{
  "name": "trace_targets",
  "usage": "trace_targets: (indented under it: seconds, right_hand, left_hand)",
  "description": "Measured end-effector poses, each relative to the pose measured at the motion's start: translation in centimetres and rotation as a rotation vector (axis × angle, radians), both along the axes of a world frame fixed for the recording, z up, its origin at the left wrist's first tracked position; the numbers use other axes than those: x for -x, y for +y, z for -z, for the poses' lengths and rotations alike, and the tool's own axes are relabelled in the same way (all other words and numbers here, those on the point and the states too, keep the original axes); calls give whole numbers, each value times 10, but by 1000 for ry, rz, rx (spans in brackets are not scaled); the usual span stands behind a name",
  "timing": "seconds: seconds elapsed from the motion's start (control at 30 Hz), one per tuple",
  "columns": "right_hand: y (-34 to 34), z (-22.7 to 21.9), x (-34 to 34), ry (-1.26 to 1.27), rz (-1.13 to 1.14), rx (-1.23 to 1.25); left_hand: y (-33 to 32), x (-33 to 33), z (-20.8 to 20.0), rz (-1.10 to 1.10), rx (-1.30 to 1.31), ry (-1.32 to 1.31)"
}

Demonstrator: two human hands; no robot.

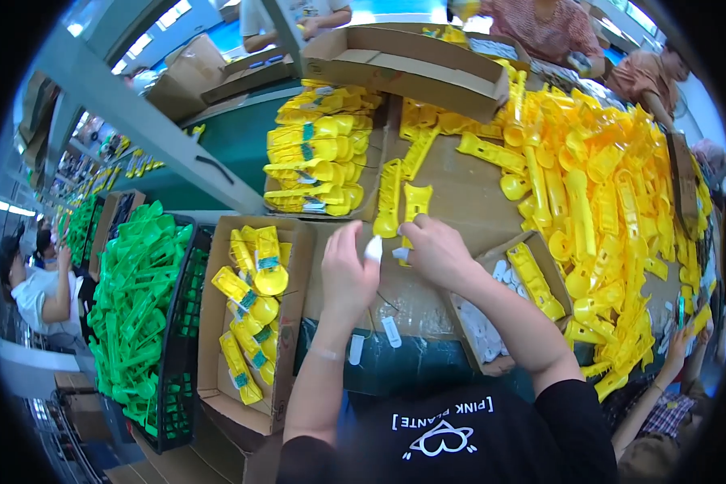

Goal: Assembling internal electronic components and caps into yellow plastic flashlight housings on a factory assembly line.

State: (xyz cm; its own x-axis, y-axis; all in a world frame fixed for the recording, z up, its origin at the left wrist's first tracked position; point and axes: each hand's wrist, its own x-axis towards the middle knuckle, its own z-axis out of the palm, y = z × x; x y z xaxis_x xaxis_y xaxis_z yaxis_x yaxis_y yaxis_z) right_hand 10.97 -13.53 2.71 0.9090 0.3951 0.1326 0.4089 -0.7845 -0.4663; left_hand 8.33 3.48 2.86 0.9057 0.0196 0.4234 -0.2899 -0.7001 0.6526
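Black T-shirt [508,440]: bore white lettering [444,415]. Left hand [350,264]: fingers stood parted. Right hand [434,247]: fingers bent beside white tag [401,253], grip unclear.

This was a factory workshop: yellow plastic parts [585,210] lay in a big heap on the right, green parts [137,298] filled a black crate [177,323] on the left, cardboard boxes [293,298] crowded a long green bench [242,133], and people [540,32] sat or stood around it.
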Motion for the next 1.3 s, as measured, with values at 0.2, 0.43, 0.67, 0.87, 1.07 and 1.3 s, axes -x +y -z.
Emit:
trace_targets:
  seconds: [0.2,0.43,0.67,0.87,1.07,1.3]
  right_hand:
    - [-102,-22,53,51,104,-18]
    - [-107,20,84,-114,-55,32]
    - [-86,29,72,-180,-254,130]
    - [-92,-26,86,410,149,-258]
    - [-61,-31,78,725,5,-1227]
    - [-23,0,87,774,91,-1379]
  left_hand:
    - [-42,-89,31,-109,-475,472]
    - [-55,-99,12,-114,-547,529]
    - [-10,-12,-14,461,1327,563]
    - [-11,45,-9,358,1220,550]
    - [-25,71,-11,335,962,583]
    - [-23,91,-14,403,869,504]
